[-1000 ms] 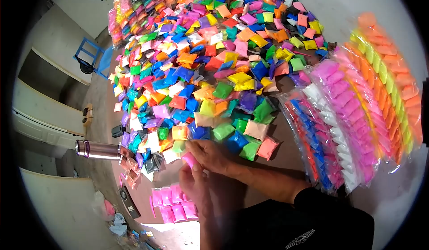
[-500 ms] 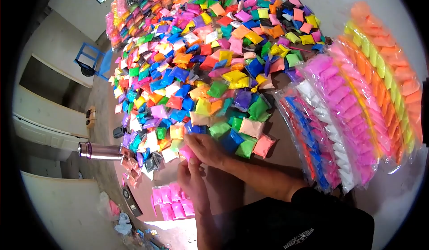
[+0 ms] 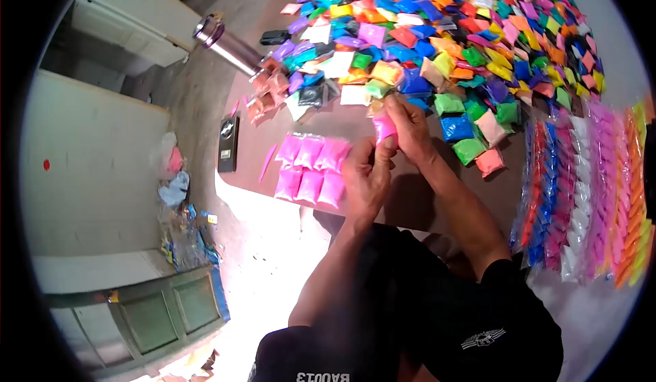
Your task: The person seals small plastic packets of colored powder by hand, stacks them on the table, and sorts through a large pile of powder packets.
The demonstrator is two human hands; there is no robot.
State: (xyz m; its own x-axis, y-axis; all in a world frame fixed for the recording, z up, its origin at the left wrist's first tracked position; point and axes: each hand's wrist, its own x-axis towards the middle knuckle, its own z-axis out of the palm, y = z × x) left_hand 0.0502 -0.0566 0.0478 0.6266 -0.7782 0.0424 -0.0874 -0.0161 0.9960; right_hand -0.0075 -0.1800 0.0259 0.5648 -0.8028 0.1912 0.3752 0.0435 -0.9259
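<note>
Between my hands is a small bright pink packet (image 3: 384, 128), held above the near side of the brown table (image 3: 424, 197). My left hand (image 3: 367, 177) pinches its lower end with thumb and fingers. The fingers of my right hand (image 3: 412, 130) close on its upper part, just under the heap. To the left of my left hand, several pink packets (image 3: 311, 153) lie flat in two neat rows. A thin pink strip (image 3: 267, 163) rests beside them.
A large heap of coloured packets (image 3: 437, 33) covers the far table. Long clear bags of packets (image 3: 581, 191) lie at right. A metal flask (image 3: 229, 47), brown packets (image 3: 270, 88) and a black device (image 3: 228, 143) are at left. Litter (image 3: 184, 238) lies on the floor.
My view has swung left and down, so the heap appears farther up and right. Both hands still hold the pink packet, which now shows more fully between them.
</note>
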